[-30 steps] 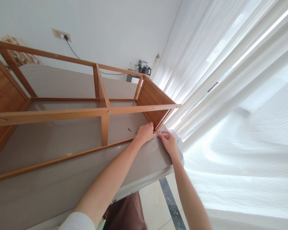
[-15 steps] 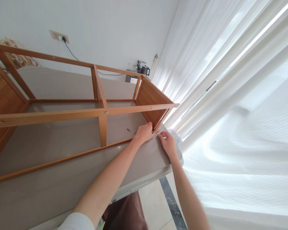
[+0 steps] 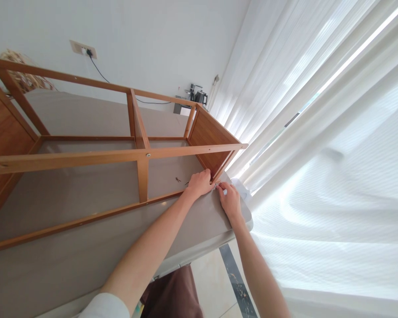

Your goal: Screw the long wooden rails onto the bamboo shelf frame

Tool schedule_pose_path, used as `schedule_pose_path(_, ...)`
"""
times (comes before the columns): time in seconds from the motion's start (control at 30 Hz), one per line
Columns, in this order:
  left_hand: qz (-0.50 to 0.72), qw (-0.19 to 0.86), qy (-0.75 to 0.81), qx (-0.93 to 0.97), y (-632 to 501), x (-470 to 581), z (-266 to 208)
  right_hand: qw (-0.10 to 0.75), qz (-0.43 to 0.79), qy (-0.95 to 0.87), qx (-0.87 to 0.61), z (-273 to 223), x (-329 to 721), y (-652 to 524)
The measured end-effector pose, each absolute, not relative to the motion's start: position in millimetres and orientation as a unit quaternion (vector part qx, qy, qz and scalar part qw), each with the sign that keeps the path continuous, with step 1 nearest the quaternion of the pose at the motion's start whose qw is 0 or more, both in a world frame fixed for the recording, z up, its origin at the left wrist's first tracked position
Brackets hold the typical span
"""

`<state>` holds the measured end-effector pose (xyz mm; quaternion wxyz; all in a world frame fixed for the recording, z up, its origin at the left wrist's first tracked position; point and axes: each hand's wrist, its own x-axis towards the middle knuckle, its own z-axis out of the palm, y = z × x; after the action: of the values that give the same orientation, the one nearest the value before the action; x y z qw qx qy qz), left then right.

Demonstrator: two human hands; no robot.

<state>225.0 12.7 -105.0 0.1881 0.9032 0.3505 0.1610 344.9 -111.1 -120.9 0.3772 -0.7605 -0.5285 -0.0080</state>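
A brown wooden frame (image 3: 195,152) with solid end panels and a middle divider lies on the grey covered table (image 3: 199,229). My left hand (image 3: 200,182) is closed around its near right lower corner, the fingers partly inside the frame. Just right of that corner, my right hand (image 3: 230,199) pinches a small, thin metal piece (image 3: 215,186), its tip pointed at the frame's end; the fingers mostly hide it. Inside the frame, left of my left hand, a few small dark screws (image 3: 178,179) lie on the table.
White curtains (image 3: 318,198) hang close along the right side. A dark kettle (image 3: 200,97) stands in the back by the wall, and a cord runs from the wall socket (image 3: 83,49). The table's rounded right corner (image 3: 248,221) is near my right wrist.
My right hand has moved slightly left, bringing the small metal piece closer to the frame's corner. My left hand keeps its hold; the frame looks unmoved.
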Motion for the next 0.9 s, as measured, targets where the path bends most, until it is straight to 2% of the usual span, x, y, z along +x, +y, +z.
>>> schedule_pose_path(0.3,0.167,0.183,0.351,0.903,12,225,-106,0.423,0.077,-0.464,-0.774,-118,359,-109)
schedule_pose_path(0.9,0.162,0.187,0.354,0.902,11,224,-103,0.44,0.097,-0.468,-0.761,-117,357,-110)
